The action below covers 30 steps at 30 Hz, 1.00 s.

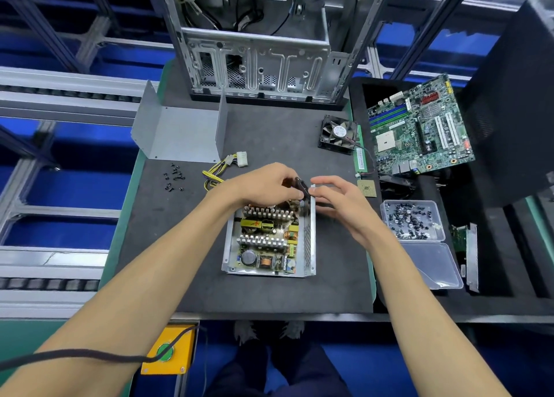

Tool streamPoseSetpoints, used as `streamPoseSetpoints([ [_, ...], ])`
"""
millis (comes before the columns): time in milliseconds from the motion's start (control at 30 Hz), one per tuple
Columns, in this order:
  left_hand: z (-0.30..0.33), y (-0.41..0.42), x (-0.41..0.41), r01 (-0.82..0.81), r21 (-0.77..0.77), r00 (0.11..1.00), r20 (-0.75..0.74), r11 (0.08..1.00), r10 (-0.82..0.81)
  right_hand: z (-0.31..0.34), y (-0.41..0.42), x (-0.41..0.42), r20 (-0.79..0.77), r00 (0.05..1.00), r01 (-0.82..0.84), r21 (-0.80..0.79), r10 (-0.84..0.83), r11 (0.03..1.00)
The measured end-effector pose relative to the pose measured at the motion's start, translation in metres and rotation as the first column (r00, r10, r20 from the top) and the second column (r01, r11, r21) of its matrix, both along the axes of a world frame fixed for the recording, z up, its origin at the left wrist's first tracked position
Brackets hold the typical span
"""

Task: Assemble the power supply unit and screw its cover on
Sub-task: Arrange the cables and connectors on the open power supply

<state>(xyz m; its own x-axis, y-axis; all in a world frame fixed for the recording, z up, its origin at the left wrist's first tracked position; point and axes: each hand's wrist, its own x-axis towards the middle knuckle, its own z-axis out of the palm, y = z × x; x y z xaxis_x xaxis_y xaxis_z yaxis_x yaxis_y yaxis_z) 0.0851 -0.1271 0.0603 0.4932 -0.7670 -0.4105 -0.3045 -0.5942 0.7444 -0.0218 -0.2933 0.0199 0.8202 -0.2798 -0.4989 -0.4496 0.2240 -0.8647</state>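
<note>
The open power supply unit (269, 240) sits at the centre of the frame on the dark mat of the bench (269, 294), its circuit board, heatsinks and coils exposed. Your left hand (263, 186) is curled over the far end of the unit, fingertips pinching a small dark part (301, 186) at the top of the perforated side wall (308, 240); what that part is cannot be made out. Your right hand (338, 201) is half spread, fingertips resting against the outside of that same wall, steadying it.

Treat the chassis as thin sheet metal: stiff enough to lift by its walls, but probably sharp along its cut edges, and likely heavy for its size because of the transformers and heatsinks. Hold it by the outer walls or the base flange, never by the board components. The heatsink fins and copper coils look easy to bend or knock, and the capacitors should not take any side load.

The grey cover (180, 132) lies in the upper left, well apart from the unit, standing on its bent sides. It should be light and springy; take it by the two folded sides so it does not flex. The loose black screws (174, 177) just below it are small and will roll, so pick them one at a time. The yellow cable bundle (221, 168) is soft and must be kept clear of the seam.
</note>
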Motion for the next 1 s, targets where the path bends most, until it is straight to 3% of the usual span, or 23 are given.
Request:
streamPoseSetpoints([
  [133,-0.004,0.001,-0.001,-0.063,-0.045,0.996,-0.072,0.997,0.059,-0.001,-0.001,0.0,0.004,1.0,-0.006,-0.002,0.006,1.0],
  [267,-0.001,-0.001,0.001,-0.041,0.019,0.987,-0.152,0.999,0.044,-0.001,0.0,0.0,0.006,1.0,-0.008,-0.001,0.008,1.0],
  [433,-0.001,-0.008,0.005,-0.03,0.1,0.991,-0.127,0.994,0.043,-0.002,0.0,0.0,0.012,1.0,-0.006,0.017,0.005,1.0],
  [767,0.003,-0.006,0.007,-0.094,0.081,0.957,-0.268,0.992,0.112,-0.006,-0.002,0.001,0.014,1.0,-0.013,0.02,0.012,1.0],
  [1000,0.001,-0.013,0.005,-0.145,0.129,0.961,-0.218,0.981,0.171,-0.005,-0.002,0.001,0.019,0.999,-0.028,0.012,0.028,1.0],
])
